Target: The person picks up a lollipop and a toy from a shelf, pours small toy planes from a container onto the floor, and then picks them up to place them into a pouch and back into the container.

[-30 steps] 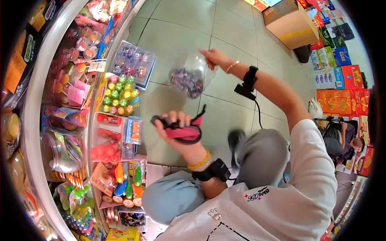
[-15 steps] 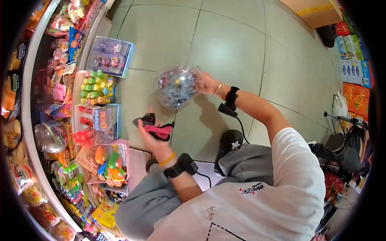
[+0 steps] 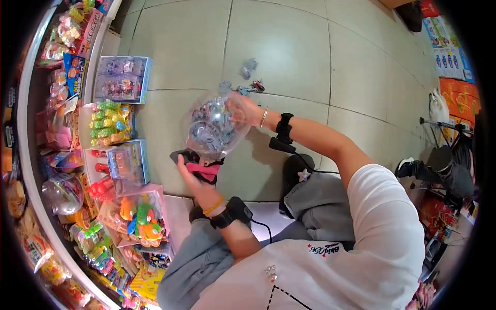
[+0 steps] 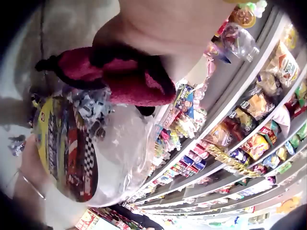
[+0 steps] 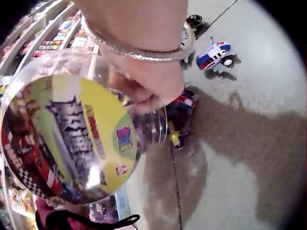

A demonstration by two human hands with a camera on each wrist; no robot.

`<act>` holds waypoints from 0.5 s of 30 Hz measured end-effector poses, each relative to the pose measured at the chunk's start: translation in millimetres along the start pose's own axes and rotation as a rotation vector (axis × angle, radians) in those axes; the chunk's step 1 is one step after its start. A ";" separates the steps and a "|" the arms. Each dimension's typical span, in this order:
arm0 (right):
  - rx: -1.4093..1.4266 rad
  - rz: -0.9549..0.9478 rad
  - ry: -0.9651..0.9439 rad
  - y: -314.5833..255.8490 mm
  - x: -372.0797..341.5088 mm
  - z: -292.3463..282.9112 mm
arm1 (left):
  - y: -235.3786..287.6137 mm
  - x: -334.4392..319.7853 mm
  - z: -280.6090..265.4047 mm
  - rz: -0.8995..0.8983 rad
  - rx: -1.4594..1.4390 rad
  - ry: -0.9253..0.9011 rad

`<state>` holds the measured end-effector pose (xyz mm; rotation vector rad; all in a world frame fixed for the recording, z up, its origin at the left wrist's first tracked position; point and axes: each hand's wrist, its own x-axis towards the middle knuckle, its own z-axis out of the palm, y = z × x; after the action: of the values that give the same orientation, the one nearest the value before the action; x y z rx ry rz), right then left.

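Small toys (image 3: 248, 68) newly lie on the far floor (image 3: 281, 46), pouring seemingly begun, your right hand (image 3: 251, 110) grasping the jar (image 3: 207, 135), the grip of your left hand (image 3: 195, 185) unclear.

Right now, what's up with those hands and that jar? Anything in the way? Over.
Right hand gripping clear jar. Left hand holding pink-and-black cloth. Small toys loose on floor.
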<state>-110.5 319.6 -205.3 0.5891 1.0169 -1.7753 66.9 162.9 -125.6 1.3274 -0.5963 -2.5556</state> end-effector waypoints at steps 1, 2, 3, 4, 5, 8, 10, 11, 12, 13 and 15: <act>-0.050 -0.075 -0.056 2.5 -0.2 -1.4 | 0.3 -5.7 8.3 0.064 0.030 0.029; -0.100 -0.150 -0.113 4.7 0.0 -2.9 | -0.1 -12.4 18.3 0.128 0.061 0.060; -0.145 -0.230 -0.119 6.1 -2.2 -1.2 | 0.9 -17.4 23.3 0.193 0.092 0.091; -0.190 -0.311 -0.120 7.6 -4.3 0.4 | 10.9 -11.2 11.2 0.025 -0.045 0.018; -0.231 -0.397 -0.072 8.6 -6.7 1.7 | 12.4 -8.9 6.9 0.063 0.019 0.003; -0.341 -0.419 0.045 -2.0 -33.8 25.8 | 11.5 -1.9 8.6 0.172 0.116 -0.013; -0.514 -0.503 0.059 -5.4 -36.1 28.5 | 10.6 3.0 -6.0 0.102 0.078 -0.035; -0.550 -0.499 0.052 -6.4 -39.1 29.2 | 10.0 4.4 -12.0 0.066 0.059 -0.047; -0.585 -0.493 0.046 -11.2 -47.5 35.8 | 12.2 0.7 -9.3 0.083 0.065 -0.052; -0.622 -0.488 0.039 -14.2 -53.1 41.6 | 14.4 -3.6 -5.8 0.077 0.052 -0.046; -0.571 -0.561 0.081 -13.7 -55.6 49.3 | 20.5 -14.6 3.9 0.071 0.025 -0.034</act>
<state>-97.5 308.5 -131.7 0.0065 1.7859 -1.8017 72.0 150.6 -103.8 1.2494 -0.6722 -2.5265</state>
